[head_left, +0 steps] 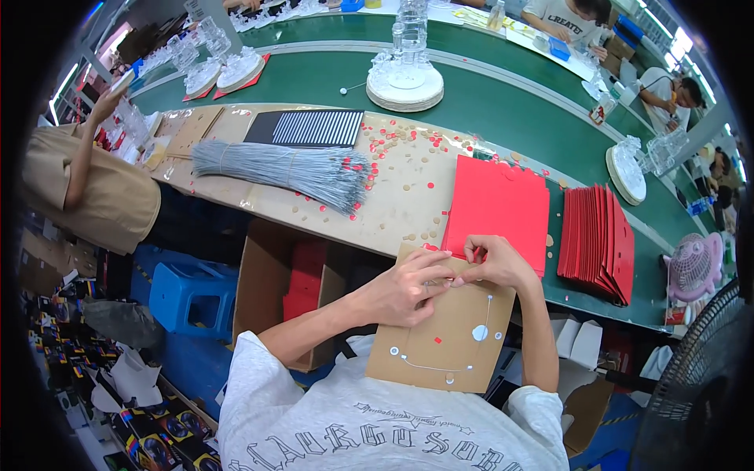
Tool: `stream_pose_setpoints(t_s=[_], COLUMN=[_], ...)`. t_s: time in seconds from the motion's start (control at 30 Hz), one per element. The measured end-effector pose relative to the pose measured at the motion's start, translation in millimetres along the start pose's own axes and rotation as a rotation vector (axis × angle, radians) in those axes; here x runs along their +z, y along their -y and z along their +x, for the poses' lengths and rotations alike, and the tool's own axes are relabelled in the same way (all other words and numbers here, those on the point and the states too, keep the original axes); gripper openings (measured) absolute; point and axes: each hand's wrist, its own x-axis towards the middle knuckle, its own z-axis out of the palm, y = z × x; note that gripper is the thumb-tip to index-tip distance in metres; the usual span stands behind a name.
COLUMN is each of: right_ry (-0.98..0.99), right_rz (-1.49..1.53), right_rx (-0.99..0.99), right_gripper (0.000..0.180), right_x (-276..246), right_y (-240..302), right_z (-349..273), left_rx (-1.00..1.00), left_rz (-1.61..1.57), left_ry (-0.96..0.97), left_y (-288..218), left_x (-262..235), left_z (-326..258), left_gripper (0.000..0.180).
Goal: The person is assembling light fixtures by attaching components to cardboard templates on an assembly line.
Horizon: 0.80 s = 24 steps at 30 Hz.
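Observation:
A brown cardboard sheet (416, 345) leans against my body at the table edge. White round pieces and thin white strands are fixed to its face, with a larger pale disc (480, 333) and a small red bit (437, 340). My left hand (404, 289) lies across the sheet's upper part, fingers bent and drawn together. My right hand (499, 263) pinches thumb and forefinger at the sheet's upper edge, its fingertips almost meeting the left ones. What sits between the fingertips is too small to make out. Just beyond lies a stack of red card sheets (503, 204).
A bundle of grey wire ties (275, 166) lies beside a black sheet with white strips (306, 127). Small red and tan discs (385, 145) are scattered about. Fanned red cards (594, 243) stand right. A green conveyor (314, 78) carries clear ornaments on round bases (404, 85). A black fan (691, 377) stands right.

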Motion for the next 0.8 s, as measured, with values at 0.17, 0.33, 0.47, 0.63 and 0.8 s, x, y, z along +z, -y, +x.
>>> stream_pose_setpoints(t_s=[0.17, 0.33, 0.47, 0.63, 0.8], right_ry=[-0.568, -1.14, -1.214, -1.203, -1.153], right_rz=[0.503, 0.674, 0.748, 0.416, 0.06], right_rx=[-0.225, -0.192, -0.104, -0.126, -0.147], right_gripper=[0.017, 0.038, 0.041, 0.043, 0.044], right_x=[26.2, 136.9, 186.7, 158.9, 107.2], right_y=[-66.2, -106.0, -140.2, -144.5, -152.2], right_z=[-56.7, -105.9, -102.0, -107.2, -124.0], left_rx=[-0.028, -0.055, -0.017, 0.002, -0.094], left_rz=[-0.044, -0.228, -0.262, -0.297, -0.7], left_ry=[-0.131, -0.164, -0.16, -0.223, -0.282], left_y=[2.3, 4.4, 13.4, 16.4, 29.2], left_x=[2.2, 1.7, 12.9, 12.5, 6.8], left_z=[-5.1, 0.8, 8.6, 1.9, 3.1], left_gripper=[0.034, 0.024, 0.019, 0.02, 0.021])
